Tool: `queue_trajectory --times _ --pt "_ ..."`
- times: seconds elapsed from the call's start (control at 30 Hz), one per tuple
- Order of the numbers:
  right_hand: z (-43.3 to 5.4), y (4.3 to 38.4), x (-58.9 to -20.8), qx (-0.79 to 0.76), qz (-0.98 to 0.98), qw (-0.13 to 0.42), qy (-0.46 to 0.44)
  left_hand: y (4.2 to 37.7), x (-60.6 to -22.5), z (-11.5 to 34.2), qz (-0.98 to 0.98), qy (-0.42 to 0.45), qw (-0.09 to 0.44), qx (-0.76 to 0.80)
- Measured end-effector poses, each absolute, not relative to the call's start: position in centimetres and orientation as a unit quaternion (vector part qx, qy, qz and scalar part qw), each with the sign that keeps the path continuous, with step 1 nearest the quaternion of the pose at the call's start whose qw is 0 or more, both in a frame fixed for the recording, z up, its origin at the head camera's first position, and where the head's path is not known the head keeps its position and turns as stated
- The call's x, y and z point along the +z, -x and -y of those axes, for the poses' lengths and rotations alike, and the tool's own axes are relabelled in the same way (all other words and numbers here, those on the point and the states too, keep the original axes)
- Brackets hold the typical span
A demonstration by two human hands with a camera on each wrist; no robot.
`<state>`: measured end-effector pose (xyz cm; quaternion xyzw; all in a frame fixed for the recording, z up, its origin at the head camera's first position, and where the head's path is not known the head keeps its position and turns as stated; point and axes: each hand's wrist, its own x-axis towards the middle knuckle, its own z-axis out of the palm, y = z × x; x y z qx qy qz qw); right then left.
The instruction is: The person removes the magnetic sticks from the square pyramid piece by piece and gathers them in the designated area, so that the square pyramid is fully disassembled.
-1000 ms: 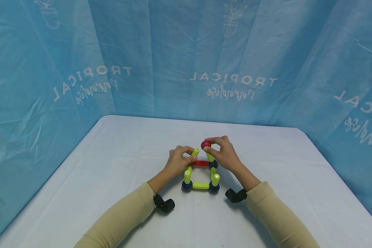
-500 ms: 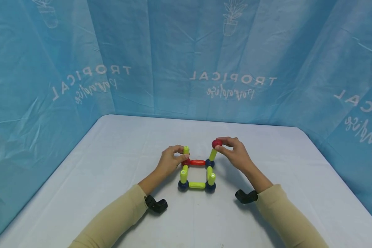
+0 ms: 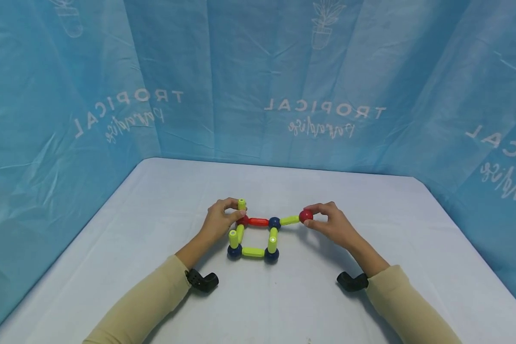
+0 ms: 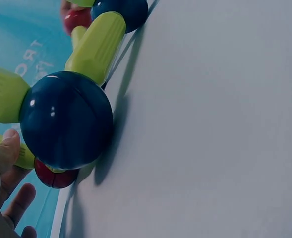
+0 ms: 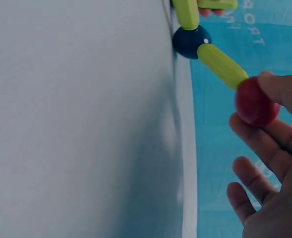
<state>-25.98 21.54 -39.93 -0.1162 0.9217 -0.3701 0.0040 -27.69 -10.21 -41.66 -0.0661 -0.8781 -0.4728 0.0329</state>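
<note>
Pinching glossy red ball (image 3: pixel 306 216), right hand (image 3: pixel 334 225); left hand (image 3: pixel 218 220) gripping upright lime rod (image 3: pixel 241 204) (looks ridged); between hands, smooth navy ball (image 3: pixel 274 222) touching red rod (image 3: pixel 258 222).

On the bench (image 3: pixel 309 306) we see a four-cornered frame (image 3: pixel 253 252). A near-left navy ball (image 3: pixel 234 252), near-right navy ball (image 3: pixel 272 256), far-right navy ball (image 3: pixel 274 223) and far-left red ball (image 3: pixel 242 221) mark its corners, joined by a left lime rod (image 3: pixel 240 233), near lime rod (image 3: pixel 258 252), right lime rod (image 3: pixel 274 233) and red rod (image 3: pixel 258 222). We note three lime uprights: a near-left post (image 3: pixel 233 240), near-right post (image 3: pixel 273 243) and far-left post (image 3: pixel 241 205), the last pinched by the left hand (image 3: pixel 219 217). A sloping lime rod (image 3: pixel 290 220) rises outward from the far-right corner to an outer red ball (image 3: pixel 306 216), pinched in the right hand (image 3: pixel 333 224).
</note>
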Motion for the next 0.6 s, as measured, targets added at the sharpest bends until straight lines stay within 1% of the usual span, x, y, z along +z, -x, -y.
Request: queue_trajectory --times 0.37,0.6 --pt "-21.3 26.3 -40.6 -0.309 -0.941 0.044 0.128 28.5 -41.7 11.0 0.883 0.075 0.043 -0.462" --pt "-20.9 26.9 -40.7 -0.293 -0.945 0.05 0.138 28.9 -41.6 11.2 0.886 0.075 0.049 -0.455"
